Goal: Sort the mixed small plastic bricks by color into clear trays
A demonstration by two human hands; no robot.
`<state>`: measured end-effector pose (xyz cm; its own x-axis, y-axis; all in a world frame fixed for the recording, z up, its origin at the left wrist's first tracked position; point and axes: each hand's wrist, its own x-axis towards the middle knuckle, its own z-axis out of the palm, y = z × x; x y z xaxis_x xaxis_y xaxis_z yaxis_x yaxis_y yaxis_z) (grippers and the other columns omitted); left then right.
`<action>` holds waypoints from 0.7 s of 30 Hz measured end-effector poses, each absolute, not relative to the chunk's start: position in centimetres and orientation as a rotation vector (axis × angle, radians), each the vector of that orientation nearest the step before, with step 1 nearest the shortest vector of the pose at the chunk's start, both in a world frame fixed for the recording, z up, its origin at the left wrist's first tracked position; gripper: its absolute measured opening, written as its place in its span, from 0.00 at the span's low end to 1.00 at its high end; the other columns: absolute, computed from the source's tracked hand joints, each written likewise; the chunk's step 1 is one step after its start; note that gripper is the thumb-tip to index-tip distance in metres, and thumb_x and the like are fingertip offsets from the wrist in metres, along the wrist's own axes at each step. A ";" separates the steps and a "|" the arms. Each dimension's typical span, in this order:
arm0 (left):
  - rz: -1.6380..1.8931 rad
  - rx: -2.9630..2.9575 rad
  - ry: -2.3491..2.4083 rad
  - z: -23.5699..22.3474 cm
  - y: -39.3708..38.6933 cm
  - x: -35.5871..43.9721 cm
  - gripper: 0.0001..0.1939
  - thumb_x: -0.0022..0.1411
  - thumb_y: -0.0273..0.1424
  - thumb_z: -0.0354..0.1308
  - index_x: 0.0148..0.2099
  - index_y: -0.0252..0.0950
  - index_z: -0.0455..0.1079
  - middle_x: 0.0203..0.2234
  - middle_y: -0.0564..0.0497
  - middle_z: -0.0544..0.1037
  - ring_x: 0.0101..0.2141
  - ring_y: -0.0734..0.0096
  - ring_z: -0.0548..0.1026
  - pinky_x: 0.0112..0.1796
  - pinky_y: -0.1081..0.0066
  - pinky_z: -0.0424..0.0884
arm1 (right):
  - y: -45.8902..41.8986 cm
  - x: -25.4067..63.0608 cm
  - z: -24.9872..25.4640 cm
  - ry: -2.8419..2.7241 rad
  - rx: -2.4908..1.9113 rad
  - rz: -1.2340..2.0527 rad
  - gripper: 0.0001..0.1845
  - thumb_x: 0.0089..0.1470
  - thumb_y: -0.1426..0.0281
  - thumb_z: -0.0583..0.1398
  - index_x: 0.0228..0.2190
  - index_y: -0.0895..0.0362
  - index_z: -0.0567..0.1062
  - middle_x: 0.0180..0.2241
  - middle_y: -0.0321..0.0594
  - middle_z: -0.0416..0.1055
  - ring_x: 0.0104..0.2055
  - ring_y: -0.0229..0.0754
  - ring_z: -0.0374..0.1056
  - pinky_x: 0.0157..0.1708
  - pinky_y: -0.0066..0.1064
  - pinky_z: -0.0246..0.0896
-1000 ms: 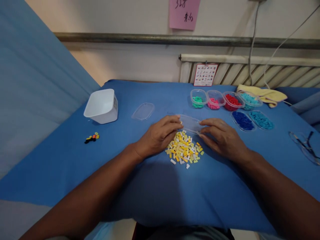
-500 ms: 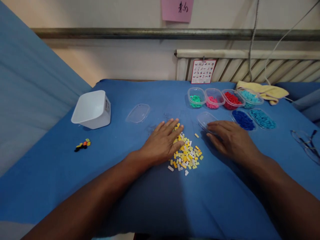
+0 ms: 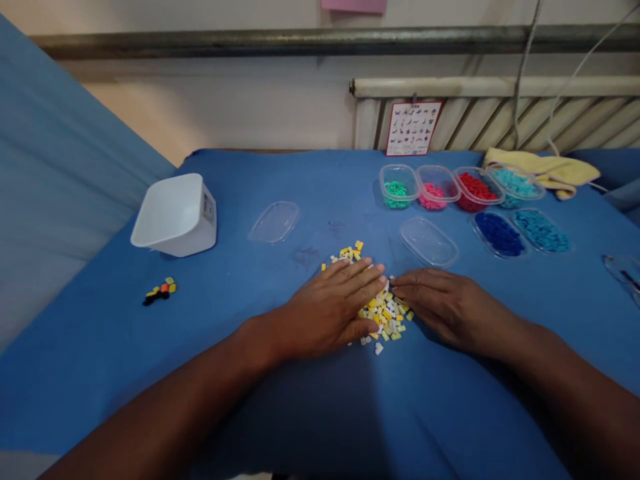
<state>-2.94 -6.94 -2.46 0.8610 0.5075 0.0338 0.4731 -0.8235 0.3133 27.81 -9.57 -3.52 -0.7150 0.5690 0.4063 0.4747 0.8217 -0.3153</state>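
A loose pile of small yellow and white building bricks (image 3: 384, 312) lies on the blue cloth in front of me. My left hand (image 3: 333, 303) rests palm down over the pile's left part, fingers stretched out, hiding some of the bricks. At the pile's right edge, my right hand (image 3: 453, 307) lies with its fingers extended, fingertips touching bricks and close to the left fingertips. Just beyond the right hand sits a clear plastic lid (image 3: 429, 242). Another clear lid (image 3: 275, 222) lies farther left.
Clear tubs hold green (image 3: 397, 193), pink (image 3: 433, 196), red (image 3: 477, 186) and light-blue bricks (image 3: 514, 181). Two lids carry dark-blue (image 3: 499, 234) and teal bricks (image 3: 541, 231). A white bin (image 3: 175, 217) and a small brick cluster (image 3: 161, 291) are left; glasses (image 3: 625, 273) lie right.
My right hand has left the clear lid and moved down-left to the pile's edge. My left hand has shifted slightly right and nearer me over the bricks. The view has tilted down.
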 end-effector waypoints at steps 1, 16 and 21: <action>0.152 2.761 0.727 -2.5 -7.0 -3.0 0.40 0.84 0.55 0.45 0.84 0.36 0.54 0.82 0.40 0.55 0.82 0.50 0.50 0.80 0.45 0.48 | -9.6 27.7 -3.5 -2.508 -0.752 0.285 0.20 0.73 0.77 0.61 0.61 0.54 0.79 0.56 0.50 0.85 0.56 0.52 0.84 0.54 0.47 0.86; 0.192 2.702 0.942 -2.7 -5.8 -4.8 0.36 0.87 0.49 0.42 0.84 0.34 0.54 0.83 0.36 0.51 0.82 0.46 0.49 0.79 0.40 0.53 | -10.0 27.3 -3.4 -2.442 -0.797 0.340 0.14 0.74 0.73 0.64 0.56 0.51 0.81 0.50 0.44 0.87 0.47 0.48 0.84 0.47 0.42 0.85; 0.240 2.792 0.623 -2.0 -7.1 -3.7 0.35 0.84 0.50 0.51 0.82 0.37 0.60 0.81 0.38 0.56 0.82 0.48 0.52 0.79 0.42 0.55 | -10.1 27.1 -3.4 -2.441 -0.778 0.360 0.13 0.75 0.73 0.63 0.56 0.51 0.81 0.49 0.44 0.87 0.47 0.47 0.84 0.46 0.40 0.85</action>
